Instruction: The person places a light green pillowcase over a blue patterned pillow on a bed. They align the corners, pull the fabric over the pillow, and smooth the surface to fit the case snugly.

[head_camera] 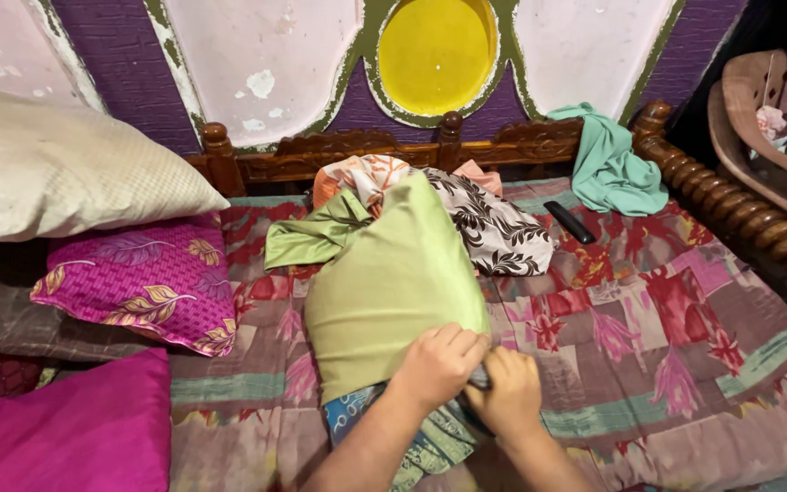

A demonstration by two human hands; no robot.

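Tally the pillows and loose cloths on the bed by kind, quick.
Pillows: 5, namely green one in both hands, cream, magenta leaf-print, plain pink, brown.
Loose cloths: 3, namely teal, black-and-white floral, orange print.
Total: 8

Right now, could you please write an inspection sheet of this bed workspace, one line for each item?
Surface: patchwork bedspread, flowered, wrinkled.
Job's things: green pillow cover over a blue patterned pillow, whose end sticks out.
Clutter: black remote, teal cloth on the headboard, brown-white cloth, magenta leaf pillow.
Hands: left hand and right hand grip the cover's open end.
Cables: nothing seen.
Surroundings: carved wooden headboard, peeling wall.
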